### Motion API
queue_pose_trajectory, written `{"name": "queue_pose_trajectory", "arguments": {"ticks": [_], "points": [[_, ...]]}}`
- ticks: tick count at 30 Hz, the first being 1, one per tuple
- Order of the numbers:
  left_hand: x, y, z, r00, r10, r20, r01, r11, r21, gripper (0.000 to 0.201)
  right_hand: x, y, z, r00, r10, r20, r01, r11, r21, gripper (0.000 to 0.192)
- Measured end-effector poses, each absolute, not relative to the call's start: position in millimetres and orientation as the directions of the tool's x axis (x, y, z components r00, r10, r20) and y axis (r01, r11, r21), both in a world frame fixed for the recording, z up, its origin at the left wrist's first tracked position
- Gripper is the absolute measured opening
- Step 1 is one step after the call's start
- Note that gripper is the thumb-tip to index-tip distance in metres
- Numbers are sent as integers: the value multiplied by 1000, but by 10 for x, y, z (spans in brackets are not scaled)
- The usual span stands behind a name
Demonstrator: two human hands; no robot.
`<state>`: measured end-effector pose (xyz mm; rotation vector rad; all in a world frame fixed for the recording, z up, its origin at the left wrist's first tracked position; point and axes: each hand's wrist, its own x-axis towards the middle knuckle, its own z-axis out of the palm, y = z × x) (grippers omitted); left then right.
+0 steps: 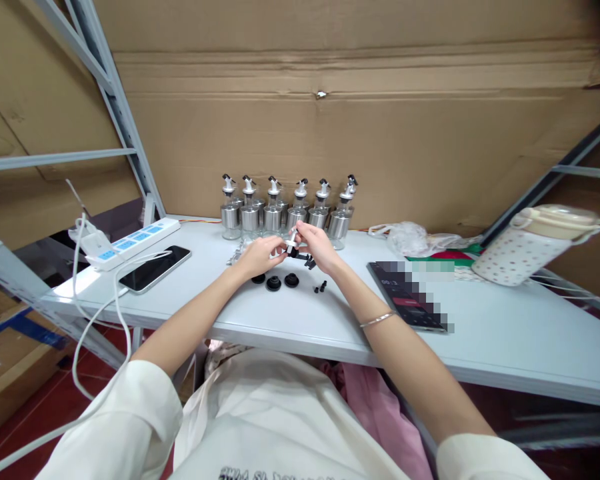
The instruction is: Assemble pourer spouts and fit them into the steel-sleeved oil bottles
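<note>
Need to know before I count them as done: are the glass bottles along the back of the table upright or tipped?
Upright. The glass bottles stand in a row on their bases on the white table, pourer spouts on top.

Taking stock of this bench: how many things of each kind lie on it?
Glass dispenser bottles: 6 in front, more may hide behind
Round black caps: 3
Phones: 1
Power strips: 1
Dotted jugs: 1
Total: 12
Both hands hold a small spout part.
</note>
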<state>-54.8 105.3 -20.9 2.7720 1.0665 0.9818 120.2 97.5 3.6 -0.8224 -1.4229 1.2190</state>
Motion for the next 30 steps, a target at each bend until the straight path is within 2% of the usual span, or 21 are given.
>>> {"name": "queue_pose_trajectory", "arguments": {"ticks": [4, 11, 15, 19, 26, 30], "points": [[-531, 1041, -211, 575, 615, 539, 588, -769, 250, 7, 1194, 971, 38, -203, 939, 276, -104, 260, -960, 53], [-522, 1009, -169, 536, 605, 589, 569, -774, 278, 8, 1152, 979, 70, -182, 945, 272, -241, 225, -944, 51], [-513, 990, -161, 512, 583, 631, 558, -784, 271, 6, 1211, 1070, 56, -56, 953, 298, -248, 275, -929, 48], [-499, 966, -147, 437, 580, 687, 562, -773, 295, 2, 1277, 1136, 41, 78, 976, 203, -276, 217, -936, 47], [-488, 914, -125, 429, 596, 678, 544, -770, 333, 4, 1226, 1049, 62, -111, 991, 79, -362, 34, -931, 41], [-487, 917, -142, 426, 586, 689, 526, -780, 339, 5, 1220, 1027, 72, -143, 988, 55, -376, -3, -927, 39]]}}
